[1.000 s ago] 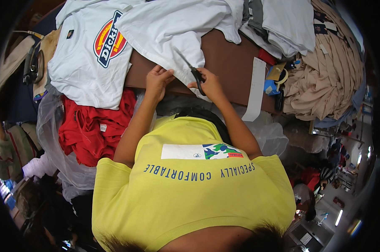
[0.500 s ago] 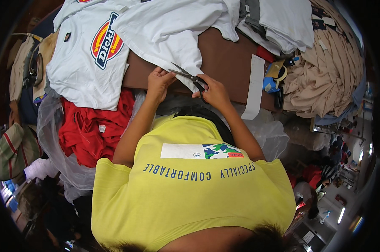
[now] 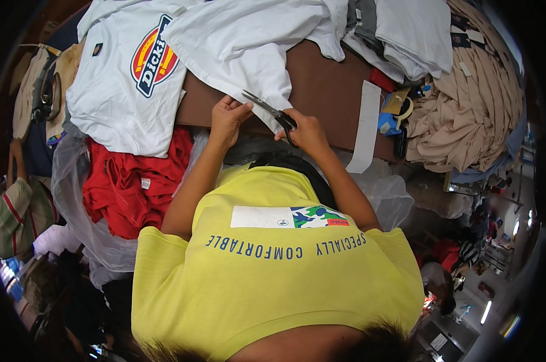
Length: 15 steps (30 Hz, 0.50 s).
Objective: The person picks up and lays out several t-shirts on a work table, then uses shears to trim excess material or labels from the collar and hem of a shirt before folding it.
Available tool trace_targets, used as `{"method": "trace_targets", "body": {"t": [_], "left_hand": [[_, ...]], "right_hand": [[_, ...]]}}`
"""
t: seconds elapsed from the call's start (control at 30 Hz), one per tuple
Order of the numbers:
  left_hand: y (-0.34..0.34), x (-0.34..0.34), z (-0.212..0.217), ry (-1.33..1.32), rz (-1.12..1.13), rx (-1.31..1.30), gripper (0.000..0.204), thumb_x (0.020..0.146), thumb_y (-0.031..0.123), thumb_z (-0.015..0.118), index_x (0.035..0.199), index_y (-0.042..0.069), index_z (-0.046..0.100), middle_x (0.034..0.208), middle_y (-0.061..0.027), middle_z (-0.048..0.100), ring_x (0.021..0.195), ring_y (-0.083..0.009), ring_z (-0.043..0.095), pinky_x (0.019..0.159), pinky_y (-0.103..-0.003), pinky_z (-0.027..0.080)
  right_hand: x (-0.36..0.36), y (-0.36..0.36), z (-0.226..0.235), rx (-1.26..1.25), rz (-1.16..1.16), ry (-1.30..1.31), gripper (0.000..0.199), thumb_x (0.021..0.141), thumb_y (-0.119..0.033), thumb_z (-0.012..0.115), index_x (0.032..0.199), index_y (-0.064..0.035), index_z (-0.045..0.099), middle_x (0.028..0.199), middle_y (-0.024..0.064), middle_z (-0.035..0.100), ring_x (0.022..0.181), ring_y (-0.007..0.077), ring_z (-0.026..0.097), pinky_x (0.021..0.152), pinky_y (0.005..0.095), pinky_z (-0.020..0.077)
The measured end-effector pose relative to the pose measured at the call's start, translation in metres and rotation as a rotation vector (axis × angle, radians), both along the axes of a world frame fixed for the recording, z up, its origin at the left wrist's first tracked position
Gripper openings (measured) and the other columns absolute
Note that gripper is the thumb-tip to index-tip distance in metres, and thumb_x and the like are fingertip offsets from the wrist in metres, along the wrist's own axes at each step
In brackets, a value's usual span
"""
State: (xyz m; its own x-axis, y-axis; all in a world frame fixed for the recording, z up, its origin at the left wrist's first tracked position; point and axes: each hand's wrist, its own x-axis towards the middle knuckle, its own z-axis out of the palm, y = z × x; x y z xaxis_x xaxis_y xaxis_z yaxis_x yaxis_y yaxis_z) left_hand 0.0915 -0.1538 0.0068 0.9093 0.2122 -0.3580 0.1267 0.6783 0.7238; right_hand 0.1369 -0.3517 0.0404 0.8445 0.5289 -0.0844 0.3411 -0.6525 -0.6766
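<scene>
A white garment (image 3: 239,51) is spread over the table's edge in front of me, one corner hanging toward my body. My left hand (image 3: 228,122) is closed in a pinch at the garment's near left edge. In my right hand (image 3: 309,134) are black-handled scissors (image 3: 265,106), my fingers around the handles. Their blades lie together over the garment's corner, tips pointing up and left. I cannot see whether a thread lies between the blades. To the left, a white T-shirt (image 3: 107,90) with a red, yellow and blue printed emblem lies partly under the garment.
The brown table (image 3: 321,87) carries folded white clothes (image 3: 413,36), a beige cloth pile (image 3: 466,114), a white paper strip (image 3: 366,123) and a tape roll (image 3: 403,114). Red garments (image 3: 134,187) in clear plastic sit below left. Another person's arm (image 3: 18,160) shows at far left.
The scissors' blades were apart half a second ago and are now together. My hands stay nearly in place. The other person's arm at the far left has shifted slightly.
</scene>
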Motion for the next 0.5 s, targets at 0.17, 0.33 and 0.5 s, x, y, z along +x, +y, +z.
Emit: {"method": "trace_targets", "body": {"t": [0.17, 0.33, 0.5], "left_hand": [[0.001, 0.001, -0.002, 0.001, -0.009, 0.001, 0.031, 0.077, -0.003, 0.062, 0.106, 0.003, 0.053, 0.086, -0.0008, 0.061, 0.079, -0.0109, 0.06, 0.073, -0.026, 0.051], [0.002, -0.001, -0.005, -0.01, -0.011, 0.002, 0.031, 0.076, -0.003, 0.063, 0.105, 0.002, 0.054, 0.089, -0.0029, 0.061, 0.081, -0.0122, 0.059, 0.073, -0.026, 0.05], [-0.001, -0.001, -0.001, 0.016, -0.023, -0.025, 0.028, 0.076, -0.001, 0.063, 0.103, 0.002, 0.054, 0.091, -0.0044, 0.061, 0.082, -0.0132, 0.059, 0.073, -0.026, 0.05]], "right_hand": [[-0.003, -0.001, -0.001, 0.078, 0.0, 0.03, 0.032, 0.068, 0.0, 0.06, 0.099, -0.0072, 0.06, 0.057, 0.0119, 0.059, 0.05, 0.027, 0.059, 0.051, 0.0359, 0.0448], [-0.003, 0.006, 0.012, -0.039, 0.003, -0.007, 0.049, 0.062, -0.019, 0.076, 0.105, -0.0069, 0.055, 0.072, 0.0117, 0.061, 0.064, 0.0248, 0.06, 0.058, 0.0346, 0.0466], [-0.002, 0.018, 0.004, 0.166, -0.202, 0.017, 0.067, 0.053, -0.038, 0.082, 0.105, -0.0069, 0.052, 0.081, 0.0094, 0.061, 0.071, 0.0224, 0.059, 0.063, 0.035, 0.0472]]}}
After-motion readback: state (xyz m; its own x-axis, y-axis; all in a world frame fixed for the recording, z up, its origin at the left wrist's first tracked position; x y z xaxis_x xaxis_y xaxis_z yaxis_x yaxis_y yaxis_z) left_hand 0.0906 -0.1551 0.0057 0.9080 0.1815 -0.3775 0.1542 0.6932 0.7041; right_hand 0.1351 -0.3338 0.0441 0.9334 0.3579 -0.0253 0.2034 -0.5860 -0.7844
